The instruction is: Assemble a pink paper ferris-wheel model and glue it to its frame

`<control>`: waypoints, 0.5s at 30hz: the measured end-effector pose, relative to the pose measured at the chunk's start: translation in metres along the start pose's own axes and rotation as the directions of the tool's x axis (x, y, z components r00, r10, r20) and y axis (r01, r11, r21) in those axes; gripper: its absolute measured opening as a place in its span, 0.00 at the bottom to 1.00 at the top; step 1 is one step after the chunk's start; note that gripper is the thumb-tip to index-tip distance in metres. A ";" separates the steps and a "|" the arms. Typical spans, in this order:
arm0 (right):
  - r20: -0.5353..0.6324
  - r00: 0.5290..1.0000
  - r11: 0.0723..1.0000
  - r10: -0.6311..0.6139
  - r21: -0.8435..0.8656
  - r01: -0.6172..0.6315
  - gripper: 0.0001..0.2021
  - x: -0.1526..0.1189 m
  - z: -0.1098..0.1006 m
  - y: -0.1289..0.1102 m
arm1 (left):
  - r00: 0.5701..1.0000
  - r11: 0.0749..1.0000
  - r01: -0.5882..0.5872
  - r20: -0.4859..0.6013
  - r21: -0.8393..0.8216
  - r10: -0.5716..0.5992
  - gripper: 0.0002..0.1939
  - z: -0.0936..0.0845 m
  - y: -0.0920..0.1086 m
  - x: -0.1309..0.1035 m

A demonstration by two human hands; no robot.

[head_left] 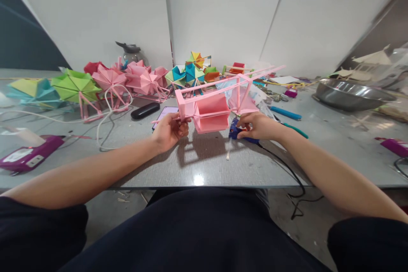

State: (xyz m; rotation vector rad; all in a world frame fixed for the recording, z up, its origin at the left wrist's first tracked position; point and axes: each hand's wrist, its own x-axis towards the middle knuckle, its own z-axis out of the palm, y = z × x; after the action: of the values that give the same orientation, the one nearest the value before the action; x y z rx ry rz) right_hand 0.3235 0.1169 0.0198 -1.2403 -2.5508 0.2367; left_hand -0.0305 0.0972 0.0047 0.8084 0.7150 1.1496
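Note:
My left hand (172,131) pinches the left end of a pink paper waterwheel model (211,112), holding it tilted above the table. The model has folded paper paddles in a frame of pink strips, with long strips reaching up to the right. My right hand (256,126) is just right of the paddles, its fingers curled over a blue glue gun (235,129) with a black cord. The hand covers part of the glue gun, and its nozzle cannot be made out. Behind the left hand lies a phone (166,114).
Several finished paper wheels, such as a green one (76,86), stand at the back left. A black case (145,111) and white cable (102,129) lie left. Purple power strip (33,153) is far left. A metal bowl (352,94) and blue stick (286,113) are right.

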 end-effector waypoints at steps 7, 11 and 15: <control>-0.019 0.999 0.998 -0.048 -0.044 0.047 0.15 -0.005 -0.012 0.006 | 1.000 0.999 0.022 -0.013 -0.032 -0.023 0.16 0.001 0.000 0.000; 0.050 0.995 0.988 -0.086 -0.122 0.092 0.17 -0.004 -0.009 0.005 | 1.000 0.999 0.017 -0.015 -0.031 -0.018 0.16 0.001 0.000 0.000; 0.067 0.991 0.976 -0.117 -0.177 0.128 0.18 -0.001 -0.004 0.008 | 0.999 1.000 0.014 -0.028 -0.022 -0.015 0.17 0.001 0.000 0.000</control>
State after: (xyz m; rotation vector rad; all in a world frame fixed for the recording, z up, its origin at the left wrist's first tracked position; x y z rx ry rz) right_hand 0.3314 0.1206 0.0214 -1.1457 -2.7370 0.0120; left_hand -0.0299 0.0969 0.0055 0.7687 0.7300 1.1560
